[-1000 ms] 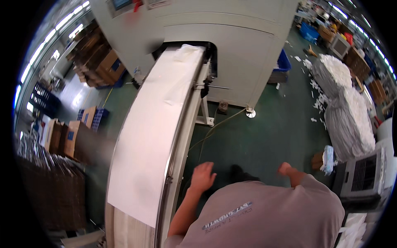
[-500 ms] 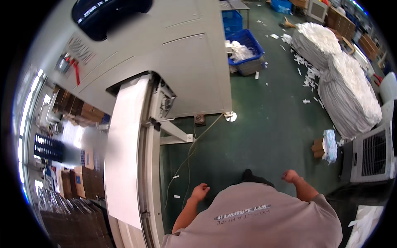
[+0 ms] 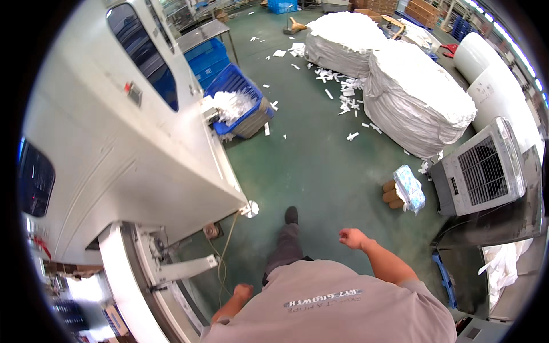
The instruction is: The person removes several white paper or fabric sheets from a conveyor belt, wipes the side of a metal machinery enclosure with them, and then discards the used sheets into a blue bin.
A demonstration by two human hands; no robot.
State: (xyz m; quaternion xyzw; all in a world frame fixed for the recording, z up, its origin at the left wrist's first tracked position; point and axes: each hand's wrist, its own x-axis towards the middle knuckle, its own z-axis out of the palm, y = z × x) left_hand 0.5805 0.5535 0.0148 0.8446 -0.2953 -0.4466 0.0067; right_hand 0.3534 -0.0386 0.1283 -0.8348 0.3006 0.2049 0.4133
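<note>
Curling loosely, both hands (image 3: pixel 353 238) (image 3: pixel 243 292) hang well apart.

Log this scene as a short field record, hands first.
left hand: nothing visibly held; long conveyor carrying a white sheet to its left
right hand: nothing visibly held; light-blue plastic-wrapped pack beyond, to its right
machine: large off-white cabinet, at left
crate: blue plastic crate holding white scraps
far right: grey air cooler with black grille
floor: green floor, white scraps scattered near grey-wrapped bales
</note>
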